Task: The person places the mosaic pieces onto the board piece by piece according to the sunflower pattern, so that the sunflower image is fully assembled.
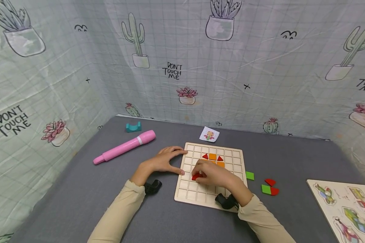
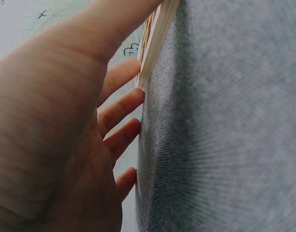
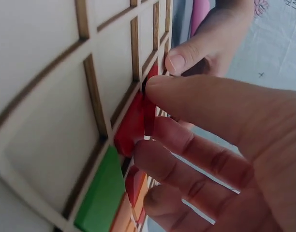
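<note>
A wooden grid board (image 1: 182, 195) lies on the dark table. My right hand (image 1: 214, 174) is over its middle and pinches a red tile (image 3: 150, 116) between thumb and fingers; its exact shape is hidden. Beside that tile, another red tile (image 3: 130, 126) and a green square tile (image 3: 98, 191) sit in cells. Two red triangles (image 1: 205, 156) and orange squares (image 1: 212, 156) fill cells further up, partly covered by the hand. With fingers spread, my left hand (image 1: 164, 161) touches the board's left edge with its thumb and fingertips.
Right of the board lie green squares (image 1: 250, 175) and red quarter-round tiles (image 1: 270, 182). A small pattern card (image 1: 209, 134) is behind it. To the left are a pink pen-shaped object (image 1: 123, 150) and a teal block (image 1: 134, 127). A picture puzzle board (image 1: 331, 211) lies far right.
</note>
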### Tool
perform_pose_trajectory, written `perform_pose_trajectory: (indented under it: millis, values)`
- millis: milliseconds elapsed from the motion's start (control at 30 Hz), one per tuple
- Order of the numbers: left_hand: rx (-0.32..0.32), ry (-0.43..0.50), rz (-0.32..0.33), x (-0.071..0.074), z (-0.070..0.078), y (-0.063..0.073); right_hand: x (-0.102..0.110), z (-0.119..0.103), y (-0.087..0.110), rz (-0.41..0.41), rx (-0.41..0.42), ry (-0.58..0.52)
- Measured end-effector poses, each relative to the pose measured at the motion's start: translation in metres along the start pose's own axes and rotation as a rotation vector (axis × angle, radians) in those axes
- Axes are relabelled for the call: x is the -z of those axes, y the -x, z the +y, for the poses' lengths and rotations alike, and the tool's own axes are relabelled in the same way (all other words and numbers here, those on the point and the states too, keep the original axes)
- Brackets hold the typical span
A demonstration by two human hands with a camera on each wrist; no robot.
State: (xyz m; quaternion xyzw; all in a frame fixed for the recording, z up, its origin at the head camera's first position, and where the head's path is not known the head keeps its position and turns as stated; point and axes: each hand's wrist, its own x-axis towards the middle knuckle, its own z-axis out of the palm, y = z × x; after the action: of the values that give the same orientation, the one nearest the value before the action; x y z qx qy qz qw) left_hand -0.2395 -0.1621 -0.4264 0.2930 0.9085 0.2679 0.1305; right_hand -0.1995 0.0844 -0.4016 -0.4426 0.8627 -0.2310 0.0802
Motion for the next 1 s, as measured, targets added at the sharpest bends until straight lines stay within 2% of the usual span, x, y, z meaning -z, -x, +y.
perform_pose_trajectory:
  millis: [167, 467, 800, 1000]
  values:
    - [-0.003, -0.007, -0.002, -0.001, -0.001, 0.000, -0.003, 0.000, -0.004, 0.003, 0.012, 0.006]
    - [0.003, -0.020, -0.005, -0.002, -0.003, -0.001, -0.002, 0.003, -0.002, -0.032, -0.026, -0.021]
    - [-0.002, -0.011, -0.008, -0.002, -0.002, -0.002, -0.003, 0.000, 0.002, 0.006, -0.047, -0.022]
    - [-0.007, -0.022, 0.000, -0.002, -0.003, -0.002, 0.001, 0.003, 0.011, 0.020, -0.086, -0.070]
